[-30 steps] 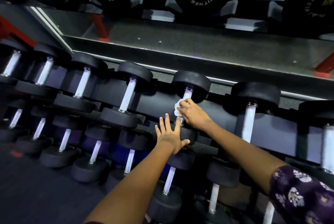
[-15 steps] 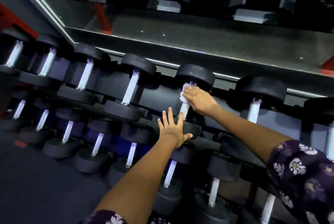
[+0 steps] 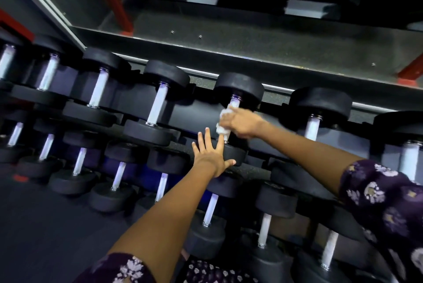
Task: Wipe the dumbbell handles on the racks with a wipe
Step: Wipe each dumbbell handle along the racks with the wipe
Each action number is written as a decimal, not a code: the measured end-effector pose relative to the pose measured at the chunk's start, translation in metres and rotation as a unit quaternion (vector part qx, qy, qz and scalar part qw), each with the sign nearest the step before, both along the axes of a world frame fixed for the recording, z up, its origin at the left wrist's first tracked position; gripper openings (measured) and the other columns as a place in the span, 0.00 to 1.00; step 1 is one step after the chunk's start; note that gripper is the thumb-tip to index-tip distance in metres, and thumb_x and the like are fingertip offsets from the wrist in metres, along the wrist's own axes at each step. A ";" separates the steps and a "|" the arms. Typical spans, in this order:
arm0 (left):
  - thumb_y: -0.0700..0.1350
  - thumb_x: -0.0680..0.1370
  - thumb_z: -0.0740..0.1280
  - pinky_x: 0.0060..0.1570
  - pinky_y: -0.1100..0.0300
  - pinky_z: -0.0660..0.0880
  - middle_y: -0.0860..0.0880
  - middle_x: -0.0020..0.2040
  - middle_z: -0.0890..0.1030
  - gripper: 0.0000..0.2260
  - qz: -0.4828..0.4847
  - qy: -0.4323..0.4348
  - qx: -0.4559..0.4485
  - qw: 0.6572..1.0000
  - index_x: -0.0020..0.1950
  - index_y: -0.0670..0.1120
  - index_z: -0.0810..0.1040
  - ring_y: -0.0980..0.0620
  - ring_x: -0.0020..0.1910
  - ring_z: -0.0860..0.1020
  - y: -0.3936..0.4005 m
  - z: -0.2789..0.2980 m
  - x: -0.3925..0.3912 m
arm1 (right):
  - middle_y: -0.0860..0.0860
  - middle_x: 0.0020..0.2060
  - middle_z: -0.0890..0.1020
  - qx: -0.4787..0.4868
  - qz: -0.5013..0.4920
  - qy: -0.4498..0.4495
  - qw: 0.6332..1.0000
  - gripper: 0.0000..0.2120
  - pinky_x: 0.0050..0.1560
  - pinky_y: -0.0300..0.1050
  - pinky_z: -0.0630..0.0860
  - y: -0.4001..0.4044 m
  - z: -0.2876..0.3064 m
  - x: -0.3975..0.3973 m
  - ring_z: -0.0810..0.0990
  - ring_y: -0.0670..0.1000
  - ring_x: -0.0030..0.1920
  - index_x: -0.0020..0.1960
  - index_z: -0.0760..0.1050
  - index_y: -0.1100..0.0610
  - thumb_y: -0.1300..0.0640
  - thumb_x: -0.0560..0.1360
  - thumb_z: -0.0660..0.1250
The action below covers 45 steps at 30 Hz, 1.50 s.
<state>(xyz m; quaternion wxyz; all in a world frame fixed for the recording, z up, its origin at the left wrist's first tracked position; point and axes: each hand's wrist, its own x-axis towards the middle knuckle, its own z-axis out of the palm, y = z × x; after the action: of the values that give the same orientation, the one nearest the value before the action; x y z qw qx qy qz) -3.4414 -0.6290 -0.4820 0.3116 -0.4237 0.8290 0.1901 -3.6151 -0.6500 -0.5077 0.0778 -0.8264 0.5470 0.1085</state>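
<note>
Dumbbells sit in rows on a dark tiered rack [image 3: 263, 175], seen from above by a head camera, each with black round ends and a pale metal handle. At far left, several dumbbells on the upper and lower tiers stand untouched, among them one upper-tier dumbbell [image 3: 158, 104] just left of centre.

Near the middle, the left hand [image 3: 211, 157] lies flat with straight, spread fingers against the near end of the dumbbell being cleaned [image 3: 238, 90], apparently steadying it. It grasps nothing.

Just to its right and slightly above, the right hand [image 3: 242, 122] curls around that dumbbell's handle [image 3: 234, 102], clutching a crumpled white wipe [image 3: 223, 122] against the metal. The wipe covers the lower part of the handle; a short bare stretch shows above it, by the far end.

Further right, another upper-tier dumbbell [image 3: 320, 111] waits, its handle exposed. A floral sleeve [image 3: 384, 193] covers the right arm at the edge.

The step in hand appears to be rubbing this one handle. The next move likely calls for sliding the wipe along the remaining bare stretch, then shifting to a neighbouring handle.
</note>
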 end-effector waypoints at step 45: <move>0.63 0.80 0.57 0.74 0.40 0.41 0.39 0.75 0.28 0.40 0.023 0.036 0.012 0.999 0.78 0.49 0.33 0.37 0.74 0.31 0.003 -0.002 0.003 | 0.63 0.65 0.71 -0.050 -0.567 -0.501 0.652 0.24 0.53 0.43 0.69 0.014 -0.005 0.078 0.75 0.61 0.57 0.71 0.59 0.67 0.60 0.78 0.60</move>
<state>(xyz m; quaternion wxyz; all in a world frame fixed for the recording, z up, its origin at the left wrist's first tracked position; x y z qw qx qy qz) -3.4386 -0.6262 -0.4844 0.2823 -0.4316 0.8275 0.2220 -3.5375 -0.6355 -0.5129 0.3454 -0.2866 0.7914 -0.4151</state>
